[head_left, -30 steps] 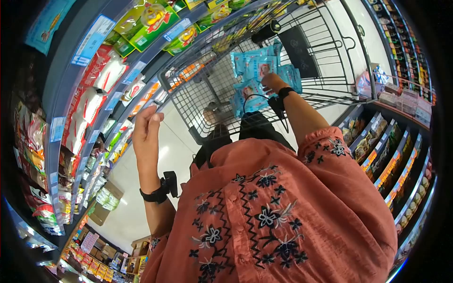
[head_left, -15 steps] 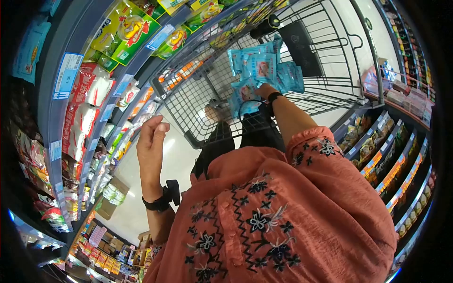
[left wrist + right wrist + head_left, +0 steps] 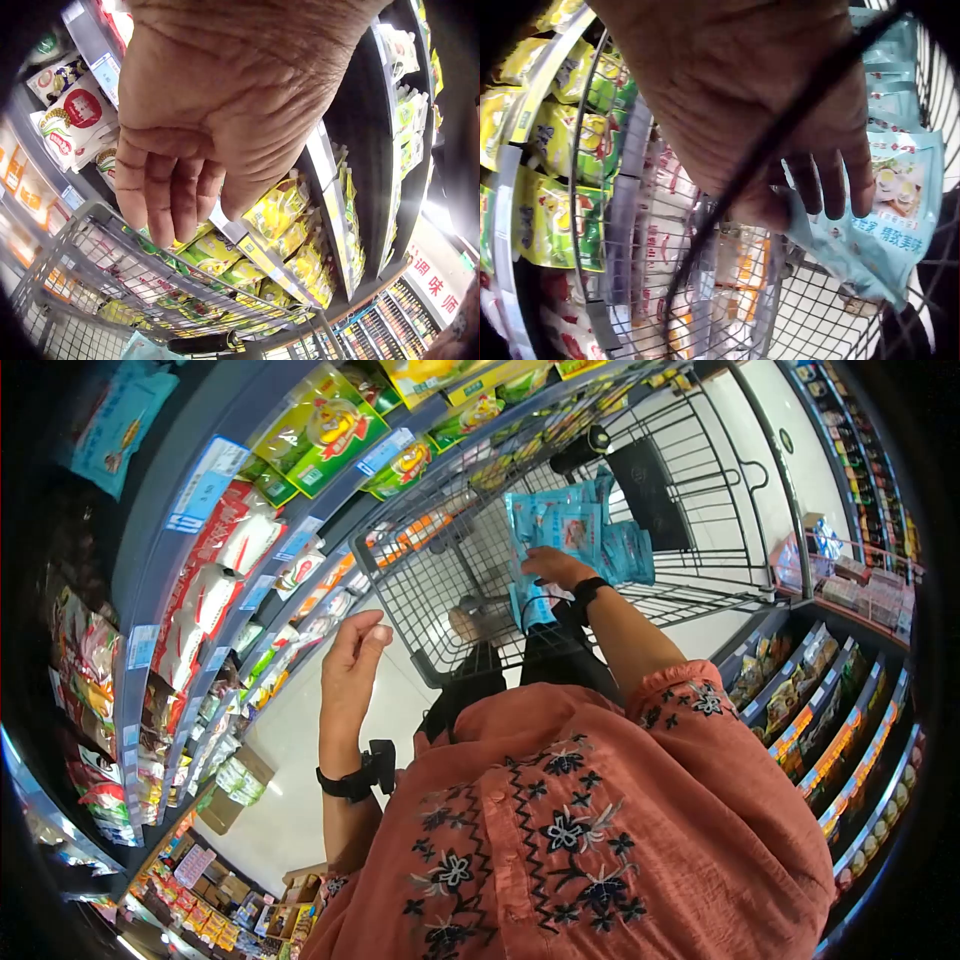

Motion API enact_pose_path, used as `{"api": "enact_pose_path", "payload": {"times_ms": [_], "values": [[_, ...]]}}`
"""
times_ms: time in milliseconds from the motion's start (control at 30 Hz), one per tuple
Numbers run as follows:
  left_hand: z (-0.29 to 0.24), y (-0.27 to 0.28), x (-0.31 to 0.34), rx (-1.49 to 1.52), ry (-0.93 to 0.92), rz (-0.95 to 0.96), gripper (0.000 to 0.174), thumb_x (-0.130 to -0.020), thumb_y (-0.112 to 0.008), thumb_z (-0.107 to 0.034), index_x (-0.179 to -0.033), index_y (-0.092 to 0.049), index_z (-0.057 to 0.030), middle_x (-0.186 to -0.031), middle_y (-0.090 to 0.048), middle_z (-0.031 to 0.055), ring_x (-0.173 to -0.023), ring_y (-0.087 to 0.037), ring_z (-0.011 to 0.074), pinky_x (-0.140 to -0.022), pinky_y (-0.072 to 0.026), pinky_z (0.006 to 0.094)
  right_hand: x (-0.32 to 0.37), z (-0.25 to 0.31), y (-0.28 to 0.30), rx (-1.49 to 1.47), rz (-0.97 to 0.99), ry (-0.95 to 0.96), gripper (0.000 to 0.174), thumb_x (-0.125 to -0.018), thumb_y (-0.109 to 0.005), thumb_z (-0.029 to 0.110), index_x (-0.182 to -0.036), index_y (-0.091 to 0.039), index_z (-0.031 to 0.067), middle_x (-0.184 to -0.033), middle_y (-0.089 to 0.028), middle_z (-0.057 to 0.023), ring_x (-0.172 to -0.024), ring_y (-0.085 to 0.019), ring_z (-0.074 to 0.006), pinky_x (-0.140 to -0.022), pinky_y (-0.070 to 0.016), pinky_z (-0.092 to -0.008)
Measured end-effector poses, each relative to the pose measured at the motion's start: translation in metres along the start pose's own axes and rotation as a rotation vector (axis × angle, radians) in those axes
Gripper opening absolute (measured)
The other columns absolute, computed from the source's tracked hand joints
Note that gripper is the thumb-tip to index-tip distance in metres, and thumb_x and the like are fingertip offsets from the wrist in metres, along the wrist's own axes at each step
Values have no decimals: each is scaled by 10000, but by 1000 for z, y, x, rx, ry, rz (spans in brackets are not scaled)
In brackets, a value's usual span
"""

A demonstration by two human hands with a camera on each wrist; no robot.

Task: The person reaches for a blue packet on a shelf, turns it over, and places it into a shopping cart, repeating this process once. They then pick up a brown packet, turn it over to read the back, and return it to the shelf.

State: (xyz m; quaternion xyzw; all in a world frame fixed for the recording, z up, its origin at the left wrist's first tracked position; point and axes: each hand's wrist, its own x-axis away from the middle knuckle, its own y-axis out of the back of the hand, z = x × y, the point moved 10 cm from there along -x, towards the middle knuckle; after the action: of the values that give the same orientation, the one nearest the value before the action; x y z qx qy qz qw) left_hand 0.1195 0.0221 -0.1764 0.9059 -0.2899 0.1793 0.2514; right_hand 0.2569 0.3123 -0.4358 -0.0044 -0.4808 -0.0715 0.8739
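My right hand (image 3: 560,569) is over the cart's basket, where it grips the edge of a light-blue printed bag (image 3: 530,608). In the right wrist view, that bag (image 3: 889,232) has its folded edge between the thumb and fingers of the right hand (image 3: 742,97). Several more blue bags (image 3: 575,530) lie beside it in the wire cart (image 3: 430,570). Relaxed and holding nothing, my left hand (image 3: 350,680) hangs between the shelves and the cart. The left wrist view gives its palm (image 3: 232,97) with the fingers loosely bent.
Shelves of white-and-red packets (image 3: 205,600) and green-yellow bags (image 3: 325,435) line the left, close to the left hand. A black flap (image 3: 648,495) stands at the cart's far end. Slanted shelves (image 3: 820,700) are on the right. Cardboard boxes (image 3: 222,810) sit on the floor, lower left.
The right hand has moved toward the near part of the bag pile, and the near bag now stands tilted at its fingers. The left hand remains raised and empty.
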Motion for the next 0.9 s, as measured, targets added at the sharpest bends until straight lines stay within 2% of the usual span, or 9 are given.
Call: {"api": "enact_pose_path", "payload": {"times_ms": [100, 200, 267, 333, 367, 500, 667, 800, 900], "values": [[7, 0, 0, 35, -21, 24, 300, -981, -586, -258, -1190, -601, -42, -1009, -669, 48, -945, -610, 129, -859, -464, 278, 17, 44, 0, 338, 133, 493, 362, -877, -614, 170, -1220, -606, 54, -1446, -453, -160, -1229, -536, -307, -983, -476, -405], [7, 5, -7, 48, -70, 16, 308, -959, -618, -224, -1200, -595, -34, -1026, -660, 59, -950, -599, 135, -887, -464, 277, 67, 84, 10, 752, -72, 1139, 259, -881, -601, 145, -1128, -668, 107, -1362, -546, -167, -1250, -520, -346, -1094, -365, -431], [-1, 6, -12, 31, -131, 31, 345, -948, -635, -227, -1223, -574, -28, -1094, -653, 82, -998, -606, 162, -919, -464, 297, 88, 110, 7, 858, -101, 1296, 274, -891, -582, 220, -1126, -676, 115, -1288, -618, -75, -1153, -598, -292, -916, -489, -395], [-24, 11, -18, -34, -222, 39, 403, -945, -642, -252, -1259, -544, -20, -1190, -631, 103, -1097, -591, 190, -969, -450, 326, 123, 159, -15, 0, 347, 637, 423, -840, -577, 159, -1233, -612, 8, -1168, -668, -91, -1056, -631, -190, -886, -510, -345], [-39, 11, -18, -70, -290, 36, 429, -948, -639, -271, -1278, -531, -19, -1228, -617, 105, -1145, -574, 194, -987, -440, 336, 146, 170, -26, -347, 454, 474, 492, -831, -580, 147, -1283, -558, -46, -1182, -657, -124, -1055, -640, -217, -922, -502, -353], [-67, 10, -22, -17, -409, 112, 530, -947, -637, -309, -1350, -468, -9, -1327, -570, 144, -1275, -510, 249, -1045, -403, 363, 219, 223, -50, -507, 572, 467, 589, -822, -620, 193, -1341, -495, -57, -1284, -604, -152, -1123, -617, -237, -975, -483, -369], [-79, 6, -13, 224, -253, 411, 535, -934, -663, -344, -1331, -512, -19, -1106, -615, 50, -948, -573, 134, -830, -487, 288, 239, 259, -77, -632, 731, 545, 650, -835, -608, 195, -1408, -416, -43, -1343, -568, -161, -1200, -585, -244, -1032, -458, -392], [-72, 15, -3, 336, -223, 435, 460, -947, -650, -312, -1297, -546, -32, -1087, -632, 18, -938, -580, 108, -823, -486, 277, 255, 277, -75, -697, 544, 652, 492, -949, -529, 204, -1370, -447, -36, -1332, -571, -164, -1192, -587, -247, -1028, -469, -383], [-57, 22, 0, 404, -163, 354, 393, -947, -651, -295, -1235, -595, -35, -1058, -651, 0, -927, -582, 86, -825, -479, 263, 203, 258, -93, -882, 648, 443, 465, -982, -502, 240, -1345, -462, -47, -1305, -591, -169, -1152, -614, -248, -1015, -483, -381]]}}
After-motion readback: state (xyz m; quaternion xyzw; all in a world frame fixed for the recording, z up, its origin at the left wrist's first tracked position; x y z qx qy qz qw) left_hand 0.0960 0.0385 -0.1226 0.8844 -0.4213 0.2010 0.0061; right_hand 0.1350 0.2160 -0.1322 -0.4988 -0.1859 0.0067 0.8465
